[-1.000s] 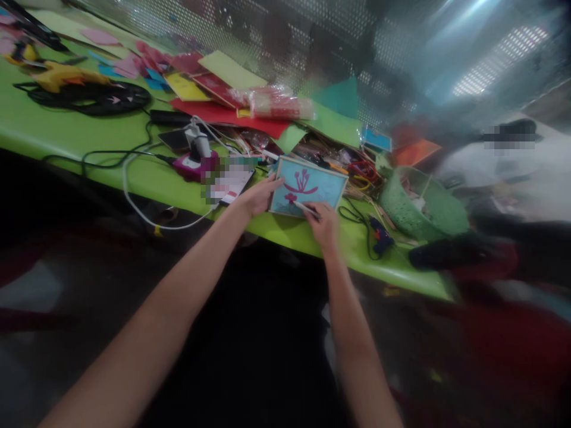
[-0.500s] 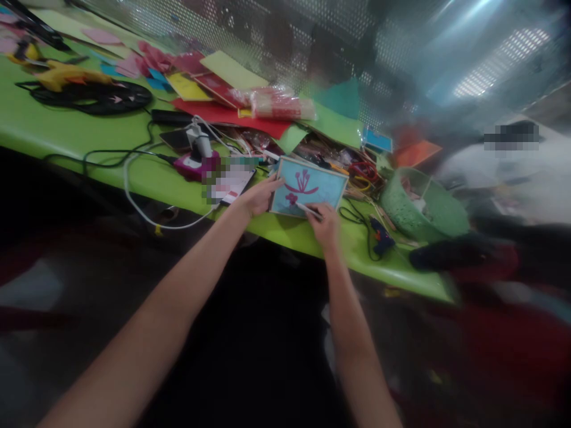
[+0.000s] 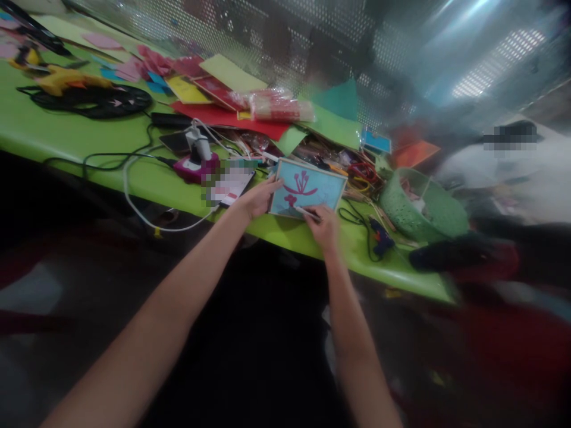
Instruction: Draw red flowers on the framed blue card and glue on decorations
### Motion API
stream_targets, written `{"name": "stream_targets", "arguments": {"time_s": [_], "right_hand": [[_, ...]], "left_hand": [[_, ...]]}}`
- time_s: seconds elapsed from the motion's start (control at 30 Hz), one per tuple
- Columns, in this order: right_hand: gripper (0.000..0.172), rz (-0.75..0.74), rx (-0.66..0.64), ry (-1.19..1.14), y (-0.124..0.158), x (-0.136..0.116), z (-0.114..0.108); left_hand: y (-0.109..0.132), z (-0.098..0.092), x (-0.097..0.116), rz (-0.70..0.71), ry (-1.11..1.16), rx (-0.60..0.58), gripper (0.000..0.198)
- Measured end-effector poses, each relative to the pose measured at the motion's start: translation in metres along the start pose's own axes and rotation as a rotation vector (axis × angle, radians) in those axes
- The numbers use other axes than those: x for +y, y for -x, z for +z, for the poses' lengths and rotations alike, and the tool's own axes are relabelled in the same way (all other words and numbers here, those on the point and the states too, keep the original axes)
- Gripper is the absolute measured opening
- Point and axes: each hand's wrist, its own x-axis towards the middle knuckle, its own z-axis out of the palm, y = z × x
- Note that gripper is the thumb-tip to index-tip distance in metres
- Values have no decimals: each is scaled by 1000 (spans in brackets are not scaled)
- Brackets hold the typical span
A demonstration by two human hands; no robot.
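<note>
Green bench (image 3: 111, 135): coloured sheets (image 3: 234, 72) lie toward the rear. Framed blue panel (image 3: 328, 180) is located at the front edge. Left hand (image 3: 259, 199): grip pinches the panel's left side. Right hand (image 3: 325, 224): grip pinches a slim white tool (image 3: 307, 212), tip at or just beside the lower magenta shape (image 3: 289, 200). Status, by judgement: partly complete; magenta figures (image 3: 304, 191) present at left, only faint marks (image 3: 328, 195) at right, apparently outstanding.

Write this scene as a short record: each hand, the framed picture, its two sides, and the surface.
Left hand: grips the framed picture by its left side
Right hand: holds a white pen-like tool, tip near the red design
Framed picture: light blue, pale-edged
Left side: phone, purple power socket
Right side: dark corded tool, green basket
Surface: green table
</note>
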Motion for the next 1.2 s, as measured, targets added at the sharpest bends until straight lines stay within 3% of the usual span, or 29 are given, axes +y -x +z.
{"name": "stream_targets", "arguments": {"time_s": [0.23, 0.4, 0.73, 1.2], "right_hand": [[15, 1, -19, -31, -1, -1, 1], [14, -4, 37, -63, 0, -1, 1], [15, 87, 44, -171, 0, -8, 10], [12, 60, 32, -79, 0, -15, 10]], "left_hand": [[0, 0, 1, -8, -10, 7, 42], [0, -1, 0, -2, -16, 4, 40], [1, 1, 0, 3, -8, -20, 41], [-3, -1, -3, 19, 20, -40, 45]]}}
